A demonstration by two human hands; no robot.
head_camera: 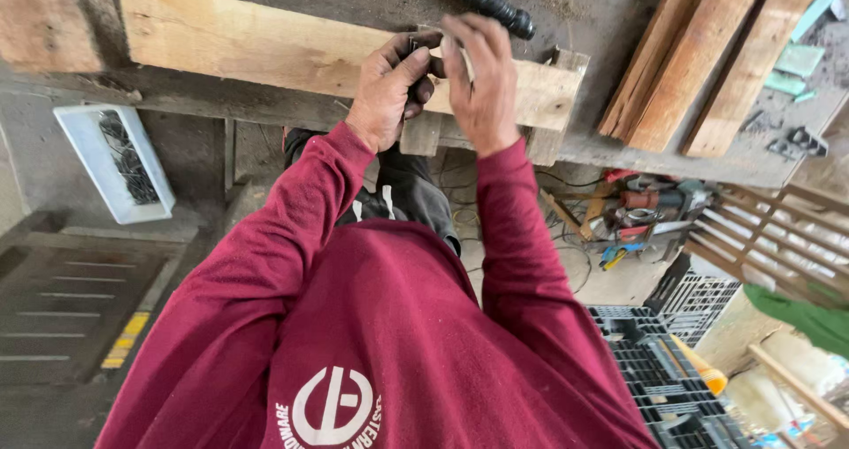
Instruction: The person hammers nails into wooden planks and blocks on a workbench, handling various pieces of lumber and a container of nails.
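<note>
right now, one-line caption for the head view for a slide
Person in a maroon long-sleeved shirt, left hand and right hand together over a pale rough wooden plank on a grey workbench.

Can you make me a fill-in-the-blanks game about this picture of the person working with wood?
1. The person's sleeves are dark ____.
2. Both hands, left hand and right hand, meet over a long wooden ____.
3. The white tray at the left holds dark ____.

Missing words: red; plank; nails
</note>
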